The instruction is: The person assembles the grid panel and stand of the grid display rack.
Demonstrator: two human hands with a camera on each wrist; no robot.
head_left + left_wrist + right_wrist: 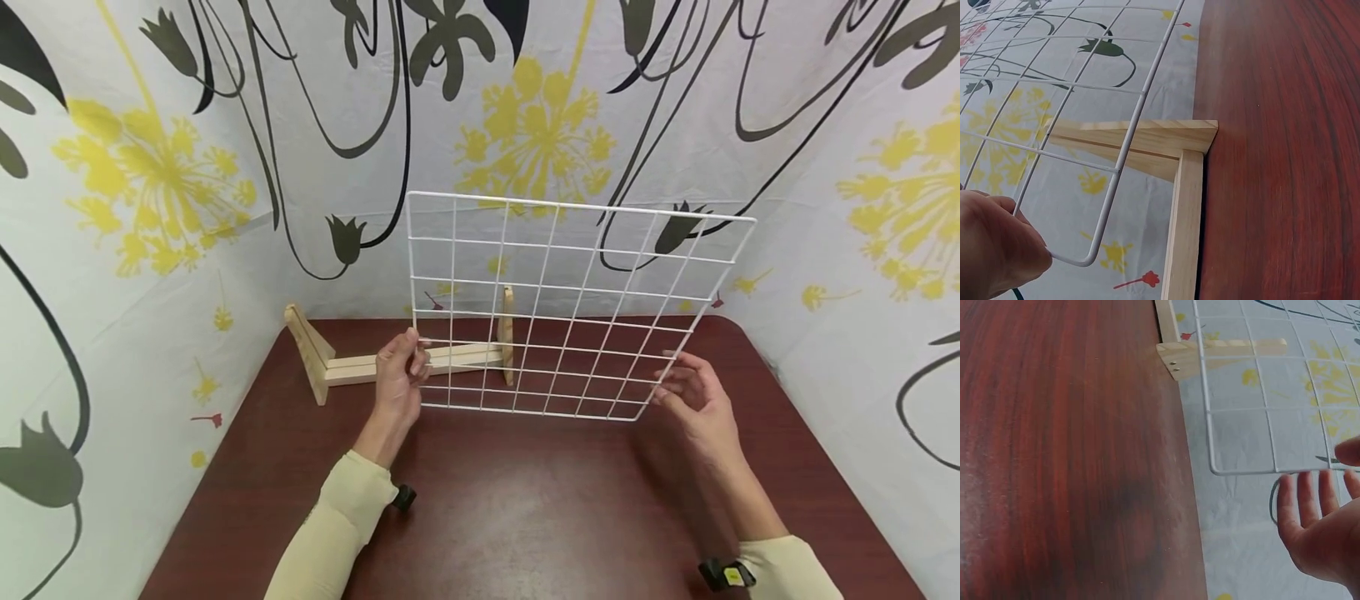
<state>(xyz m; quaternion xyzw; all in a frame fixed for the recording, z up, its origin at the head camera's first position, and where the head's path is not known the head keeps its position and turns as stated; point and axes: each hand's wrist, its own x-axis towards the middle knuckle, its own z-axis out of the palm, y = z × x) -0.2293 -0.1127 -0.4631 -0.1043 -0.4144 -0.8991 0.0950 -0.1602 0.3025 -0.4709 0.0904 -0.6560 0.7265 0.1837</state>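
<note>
Left grip curls round the left edge of a white wire grid raised above the tabletop, its long axis running left to right, broad face tilted toward the near side. Right grip, fingers loosely extended, touches the right edge, forearm reaching from near right. Behind stands a wooden stand, far left.

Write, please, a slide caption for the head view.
Left hand and right hand hold a white wire grid, with a wooden stand partly behind it.

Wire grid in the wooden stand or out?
Out: the left hand grips the wire grid, whose bottom edge hangs clear of the wooden stand.
</note>
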